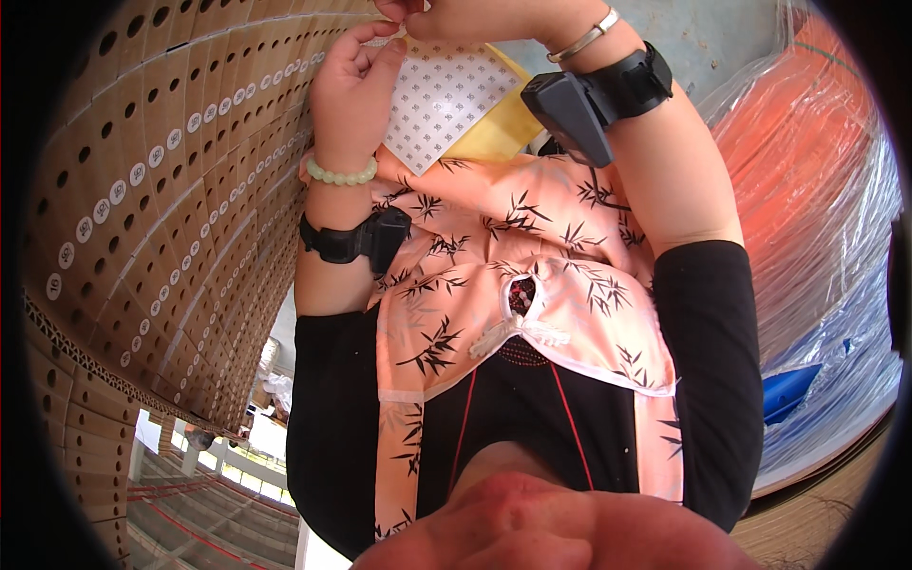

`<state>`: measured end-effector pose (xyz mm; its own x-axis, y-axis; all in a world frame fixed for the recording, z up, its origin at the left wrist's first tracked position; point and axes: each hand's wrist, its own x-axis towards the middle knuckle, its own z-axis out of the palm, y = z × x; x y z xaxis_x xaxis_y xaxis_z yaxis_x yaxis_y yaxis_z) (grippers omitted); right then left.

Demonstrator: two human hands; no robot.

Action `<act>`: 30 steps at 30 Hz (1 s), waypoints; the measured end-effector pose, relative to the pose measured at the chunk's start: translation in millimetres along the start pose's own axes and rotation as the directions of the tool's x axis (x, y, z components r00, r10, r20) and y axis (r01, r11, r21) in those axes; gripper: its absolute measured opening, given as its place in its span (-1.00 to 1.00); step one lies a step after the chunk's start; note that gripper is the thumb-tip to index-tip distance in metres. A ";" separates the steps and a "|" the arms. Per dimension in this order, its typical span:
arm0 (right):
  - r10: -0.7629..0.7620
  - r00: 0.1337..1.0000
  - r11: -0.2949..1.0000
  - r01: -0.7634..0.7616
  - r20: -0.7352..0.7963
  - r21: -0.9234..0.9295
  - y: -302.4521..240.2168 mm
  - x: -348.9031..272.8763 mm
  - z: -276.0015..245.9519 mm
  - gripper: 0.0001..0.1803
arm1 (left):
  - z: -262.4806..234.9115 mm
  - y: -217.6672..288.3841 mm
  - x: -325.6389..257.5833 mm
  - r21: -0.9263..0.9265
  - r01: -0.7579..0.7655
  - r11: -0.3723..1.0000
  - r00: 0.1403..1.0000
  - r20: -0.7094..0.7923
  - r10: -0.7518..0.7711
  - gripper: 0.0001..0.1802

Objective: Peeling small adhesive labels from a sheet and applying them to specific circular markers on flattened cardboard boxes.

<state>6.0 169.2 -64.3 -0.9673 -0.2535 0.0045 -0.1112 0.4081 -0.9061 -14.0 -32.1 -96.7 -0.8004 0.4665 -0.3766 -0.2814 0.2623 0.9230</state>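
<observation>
A white sheet with a small repeated grey print [446, 95] hangs in front of my apron, a yellow sheet [503, 128] showing behind it. My left hand [356, 90], with a pale green bead bracelet, is closed at the white sheet's upper left edge, thumb and fingers pinched together. Close beside it, my right hand [465, 17] reaches across above the sheets, its fingertips meeting the left ones. The top edge of the picture cuts off part of the right hand, and what its closed fingers hold is hidden. Each forearm carries a black strapped device [579, 109].
Stacked brown cardboard boxes [142, 190] with round holes and round white labels rise like a wall close on my left. At my right stands an orange and blue stack wrapped in clear film [807, 171]. Grey floor [712, 38] lies beyond my hands.
</observation>
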 end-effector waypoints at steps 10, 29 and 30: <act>0.042 0.993 0.999 -0.041 -0.109 0.014 12.7 4.7 9.1 -0.88 | 4.6 8.1 -2.0 0.056 -0.050 0.997 0.998 -0.026 0.051 -0.80; 0.117 0.989 0.970 -0.094 -0.091 0.224 13.9 5.7 7.2 -0.88 | -2.7 2.9 -1.8 0.009 -0.081 0.997 0.996 -0.026 0.081 -0.76; 0.117 0.989 0.970 -0.094 -0.091 0.224 13.2 5.6 7.0 -0.88 | -2.9 3.0 -1.8 0.009 -0.080 0.997 0.996 -0.026 0.080 -0.76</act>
<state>0.7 167.0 -79.2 -0.9903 -0.1235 -0.0635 0.0346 0.2231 -0.9742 -15.0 -34.7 -93.0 -0.8339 0.4640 -0.2989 -0.2116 0.2315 0.9496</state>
